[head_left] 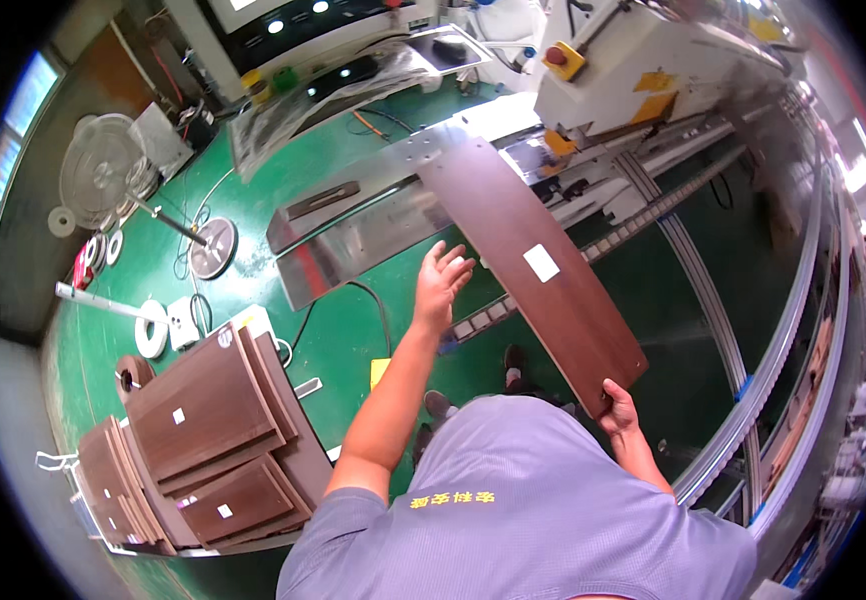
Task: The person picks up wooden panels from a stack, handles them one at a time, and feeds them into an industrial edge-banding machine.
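Right hand (pixel 619 412) clamped on near end of long, flat, rectangular brown board (pixel 568 305) — smooth face, square white label (pixel 541 263); far end over shiny sheet-metal table (pixel 383 245). Left hand (pixel 440 285) near board's left edge — fingers loosely apart. Flat brown boards (pixel 213 390) stacked, lower left.

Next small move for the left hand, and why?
I'd likely bring the left hand against the board to steady it: that hand is open and empty, while only the right hand grips the board, at its near end.
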`<state>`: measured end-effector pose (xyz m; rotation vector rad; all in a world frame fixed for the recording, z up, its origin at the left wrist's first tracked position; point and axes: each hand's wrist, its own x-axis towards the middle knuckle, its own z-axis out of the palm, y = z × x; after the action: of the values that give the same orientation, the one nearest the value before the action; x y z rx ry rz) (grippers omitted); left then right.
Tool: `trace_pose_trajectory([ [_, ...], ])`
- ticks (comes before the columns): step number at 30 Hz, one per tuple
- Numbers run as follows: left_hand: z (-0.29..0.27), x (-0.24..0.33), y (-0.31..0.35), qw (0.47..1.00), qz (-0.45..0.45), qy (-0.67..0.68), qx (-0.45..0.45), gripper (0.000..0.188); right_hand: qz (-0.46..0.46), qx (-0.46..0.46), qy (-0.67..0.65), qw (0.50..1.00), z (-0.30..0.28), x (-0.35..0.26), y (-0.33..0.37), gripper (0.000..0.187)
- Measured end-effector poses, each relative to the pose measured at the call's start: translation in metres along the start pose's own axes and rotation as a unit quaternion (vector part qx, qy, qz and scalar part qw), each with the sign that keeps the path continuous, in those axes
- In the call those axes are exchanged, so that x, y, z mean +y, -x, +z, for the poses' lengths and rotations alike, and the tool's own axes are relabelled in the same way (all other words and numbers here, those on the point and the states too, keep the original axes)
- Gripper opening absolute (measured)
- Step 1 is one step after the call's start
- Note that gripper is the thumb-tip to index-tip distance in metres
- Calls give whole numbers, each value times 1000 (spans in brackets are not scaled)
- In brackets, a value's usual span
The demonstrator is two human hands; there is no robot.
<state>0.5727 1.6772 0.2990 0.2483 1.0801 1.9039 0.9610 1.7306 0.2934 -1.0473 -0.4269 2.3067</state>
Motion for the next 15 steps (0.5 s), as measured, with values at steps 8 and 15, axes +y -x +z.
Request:
trace_pose_trajectory([
  [8,83,-73,-85,991,-18,-115,-61,82,-46,55,-65,995,-62,-8,-82,47],
  [15,125,-87,-106,994,-30,-81,-60,89,-43,144,-151,977,-20,-66,-114,52],
])
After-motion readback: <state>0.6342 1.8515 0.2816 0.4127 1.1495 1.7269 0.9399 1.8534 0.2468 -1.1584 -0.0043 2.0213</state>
